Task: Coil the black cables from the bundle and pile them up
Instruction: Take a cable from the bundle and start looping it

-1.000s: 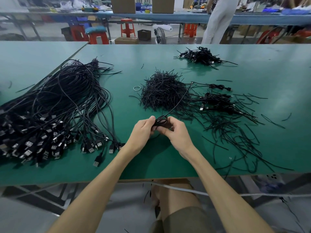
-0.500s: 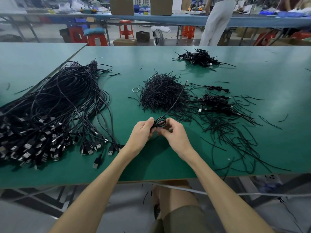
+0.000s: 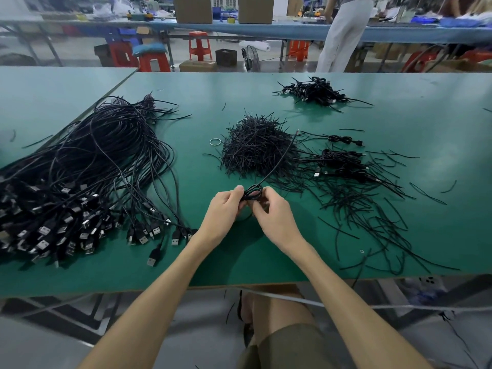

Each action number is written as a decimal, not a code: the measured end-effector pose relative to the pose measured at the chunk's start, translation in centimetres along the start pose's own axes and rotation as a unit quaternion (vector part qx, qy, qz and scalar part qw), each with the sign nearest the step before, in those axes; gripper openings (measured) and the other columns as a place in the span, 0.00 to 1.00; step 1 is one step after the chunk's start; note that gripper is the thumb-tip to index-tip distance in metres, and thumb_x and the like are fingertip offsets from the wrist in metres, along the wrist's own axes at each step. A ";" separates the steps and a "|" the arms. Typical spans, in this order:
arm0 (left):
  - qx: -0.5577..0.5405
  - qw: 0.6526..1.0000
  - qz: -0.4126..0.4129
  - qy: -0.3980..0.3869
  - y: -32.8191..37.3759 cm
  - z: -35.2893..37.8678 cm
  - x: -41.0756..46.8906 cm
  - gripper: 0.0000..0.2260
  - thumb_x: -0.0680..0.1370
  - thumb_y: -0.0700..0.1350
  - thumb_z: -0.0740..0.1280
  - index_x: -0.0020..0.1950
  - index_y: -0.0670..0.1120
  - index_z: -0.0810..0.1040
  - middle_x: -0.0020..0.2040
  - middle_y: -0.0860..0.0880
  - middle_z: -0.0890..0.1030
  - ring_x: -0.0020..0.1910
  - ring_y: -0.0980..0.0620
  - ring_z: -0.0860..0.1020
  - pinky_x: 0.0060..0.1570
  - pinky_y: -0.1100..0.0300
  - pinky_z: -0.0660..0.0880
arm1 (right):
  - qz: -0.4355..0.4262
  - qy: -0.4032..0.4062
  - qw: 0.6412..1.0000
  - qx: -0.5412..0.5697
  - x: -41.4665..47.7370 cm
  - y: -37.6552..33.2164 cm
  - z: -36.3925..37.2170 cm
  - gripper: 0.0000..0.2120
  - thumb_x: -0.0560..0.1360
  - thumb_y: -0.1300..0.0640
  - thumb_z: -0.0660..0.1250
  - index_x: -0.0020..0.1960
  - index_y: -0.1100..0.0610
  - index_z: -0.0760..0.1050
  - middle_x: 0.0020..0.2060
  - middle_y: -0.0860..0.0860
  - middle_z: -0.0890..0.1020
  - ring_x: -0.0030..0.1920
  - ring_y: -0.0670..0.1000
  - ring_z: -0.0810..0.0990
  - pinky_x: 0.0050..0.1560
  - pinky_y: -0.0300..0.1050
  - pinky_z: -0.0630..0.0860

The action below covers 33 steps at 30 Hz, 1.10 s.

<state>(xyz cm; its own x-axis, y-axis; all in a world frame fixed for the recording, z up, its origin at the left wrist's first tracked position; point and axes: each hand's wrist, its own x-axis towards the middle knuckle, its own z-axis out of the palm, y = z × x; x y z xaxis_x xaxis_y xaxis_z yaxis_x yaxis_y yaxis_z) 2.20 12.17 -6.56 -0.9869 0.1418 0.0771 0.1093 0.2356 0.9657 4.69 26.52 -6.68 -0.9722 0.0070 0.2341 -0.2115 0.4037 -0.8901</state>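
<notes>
Two hands pinch one small black coil over the near middle of the green tabletop (image 3: 239, 265).
Our left hand (image 3: 225, 209) and right hand (image 3: 274, 217) meet at the centre, fingers (image 3: 238, 191) curled round the coiled cable (image 3: 253, 193), which sits between our thumbs. Its free tail runs toward 1 o'clock over a heap of short black ties (image 3: 257, 147). We see the bundle of uncoiled cables (image 3: 87, 169) sprawled at 9 o'clock, plugs fanned toward the near edge. A pile of wound coils (image 3: 314, 91) lies at 1 o'clock near the far edge, and a few more coils (image 3: 343, 161) rest at 3 o'clock among scattered ties. A pale ring (image 3: 215, 141) lies at the heap's 9 o'clock.
</notes>
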 end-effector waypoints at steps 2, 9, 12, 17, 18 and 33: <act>-0.010 1.000 0.000 0.001 0.1 0.0 0.0 0.22 0.79 0.59 0.57 0.33 0.45 0.69 0.27 0.53 0.65 0.27 0.53 0.59 0.28 0.59 0.57 | -0.016 0.010 1.000 -0.021 -0.1 -0.1 0.2 0.02 0.81 0.60 0.66 0.49 0.59 0.75 0.40 0.49 0.80 0.38 0.43 0.75 0.38 0.35 0.71; -0.018 1.000 0.004 -0.003 0.6 0.0 -0.2 0.25 0.85 0.53 0.57 0.27 0.52 0.67 0.25 0.53 0.68 0.25 0.54 0.61 0.26 0.63 0.60 | -0.024 0.061 0.997 -0.041 -0.3 0.3 0.1 0.06 0.78 0.59 0.69 0.44 0.58 0.74 0.38 0.52 0.80 0.38 0.50 0.76 0.39 0.42 0.73; 0.014 1.000 0.015 -0.004 0.7 0.1 -0.4 0.24 0.86 0.54 0.56 0.32 0.45 0.67 0.25 0.51 0.69 0.24 0.53 0.63 0.27 0.62 0.62 | -0.032 0.079 0.995 -0.047 -0.4 0.2 0.2 0.08 0.78 0.59 0.71 0.42 0.57 0.74 0.37 0.49 0.78 0.37 0.45 0.75 0.38 0.36 0.70; 0.036 0.999 0.019 -0.007 0.8 -0.3 -0.2 0.18 0.87 0.51 0.56 0.39 0.45 0.65 0.29 0.52 0.69 0.26 0.53 0.66 0.29 0.60 0.65 | -0.073 0.079 0.988 -0.108 -0.9 -0.4 0.4 0.09 0.79 0.60 0.68 0.44 0.57 0.69 0.39 0.47 0.73 0.38 0.47 0.71 0.40 0.42 0.70; 0.066 0.997 0.033 -0.009 0.9 -0.4 -0.1 0.18 0.87 0.51 0.56 0.38 0.46 0.65 0.29 0.52 0.69 0.27 0.54 0.65 0.30 0.61 0.64 | -0.076 0.080 0.987 -0.118 -1.0 -0.6 0.4 0.09 0.79 0.60 0.68 0.44 0.58 0.69 0.40 0.48 0.72 0.38 0.48 0.71 0.40 0.45 0.70; 0.236 0.966 0.039 -0.097 2.4 -1.7 -1.0 0.06 0.86 0.51 0.59 0.60 0.51 0.71 0.37 0.49 0.84 0.33 0.56 0.81 0.36 0.60 0.76 | -0.072 0.073 0.990 -0.098 -1.5 -1.2 0.2 0.06 0.78 0.63 0.69 0.48 0.57 0.72 0.44 0.48 0.75 0.42 0.51 0.76 0.44 0.50 0.75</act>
<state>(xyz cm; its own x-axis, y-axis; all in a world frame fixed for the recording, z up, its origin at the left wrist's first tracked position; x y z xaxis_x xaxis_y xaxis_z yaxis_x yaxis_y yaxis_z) 3.24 10.98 -3.95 -0.9377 0.3433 0.0530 0.2694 0.6224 0.7349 6.40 25.88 -6.08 -0.9054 0.0621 0.4199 -0.3099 0.5794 -0.7538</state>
